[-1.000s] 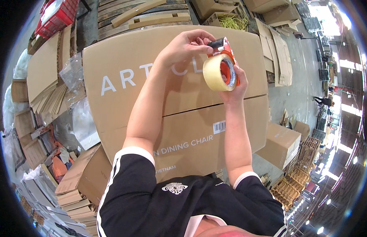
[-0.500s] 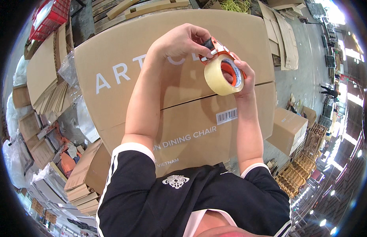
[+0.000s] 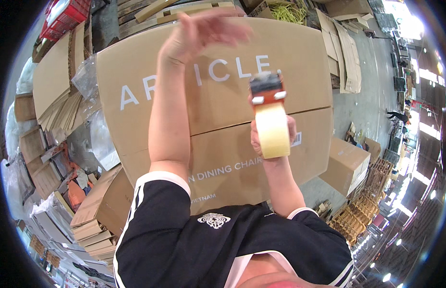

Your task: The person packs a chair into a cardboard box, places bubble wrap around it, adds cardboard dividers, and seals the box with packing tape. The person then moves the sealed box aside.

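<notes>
A large brown cardboard box point(image 3: 223, 103) with pale printing fills the middle of the view, a dark seam running across its near half. Above that seam, a tape dispenser point(image 3: 267, 95) with a red and black head carries a roll of clear yellowish tape point(image 3: 274, 132). My right hand point(image 3: 256, 138) grips it from behind, and the roll hides part of the fingers. Over the box's far left part, my left hand point(image 3: 199, 34) is raised, blurred by motion, its fingers stretched out and apparently holding nothing.
Stacked flat cardboard point(image 3: 54, 91) lies on the left, below a red crate point(image 3: 64, 19). Wooden pallets point(image 3: 136, 19) and yellow strapping point(image 3: 287, 12) are beyond the box. A smaller carton point(image 3: 347, 165) stands at right. A person point(image 3: 398, 116) is far off on the right.
My left hand has let go of the dispenser's head and moved left and away. My right hand has drawn the dispenser nearer and turned it, so the roll now shows edge-on.
</notes>
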The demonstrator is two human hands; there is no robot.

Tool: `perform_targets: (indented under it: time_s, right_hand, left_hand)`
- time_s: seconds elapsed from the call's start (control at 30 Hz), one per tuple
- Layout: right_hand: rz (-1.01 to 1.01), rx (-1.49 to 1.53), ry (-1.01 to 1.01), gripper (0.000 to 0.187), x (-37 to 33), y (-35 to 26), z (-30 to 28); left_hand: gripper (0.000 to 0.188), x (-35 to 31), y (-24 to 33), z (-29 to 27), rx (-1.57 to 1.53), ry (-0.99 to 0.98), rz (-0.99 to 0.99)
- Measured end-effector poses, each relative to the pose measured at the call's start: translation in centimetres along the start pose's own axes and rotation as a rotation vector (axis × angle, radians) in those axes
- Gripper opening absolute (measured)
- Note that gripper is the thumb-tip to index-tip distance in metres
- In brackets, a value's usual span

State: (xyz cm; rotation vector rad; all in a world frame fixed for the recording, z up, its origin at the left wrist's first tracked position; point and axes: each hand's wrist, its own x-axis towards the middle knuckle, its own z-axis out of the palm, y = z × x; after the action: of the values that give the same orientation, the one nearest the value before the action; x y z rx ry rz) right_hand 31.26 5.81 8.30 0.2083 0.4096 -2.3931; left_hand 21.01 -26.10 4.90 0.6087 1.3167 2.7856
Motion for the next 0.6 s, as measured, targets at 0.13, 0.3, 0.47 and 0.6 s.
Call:
perform_targets:
  time_s: [0.13,0.3,0.47,0.6]
  right_hand:
    - [-0.493,-0.569,0.239,0.047,7.1,-1.2,10.7]
    - [-0.620,-1.725,0.110,0.034,19.2,-2.1,12.6]
    - [-0.340,-2.538,0.154,0.030,25.5,0.9,10.3]
    - [-0.321,-2.791,-0.258,0.030,21.8,-0.5,11.4]
  left_hand:
    - [0.067,-1.0,0.9,-3.8,0.223,1.143,0.388]
    - [0.055,-1.2,-0.6,-5.7,0.202,1.004,0.402]
    - [0.041,-0.9,-2.6,-4.9,0.435,1.007,0.280]
    - [0.041,-0.5,-3.3,-2.7,0.619,1.068,0.199]
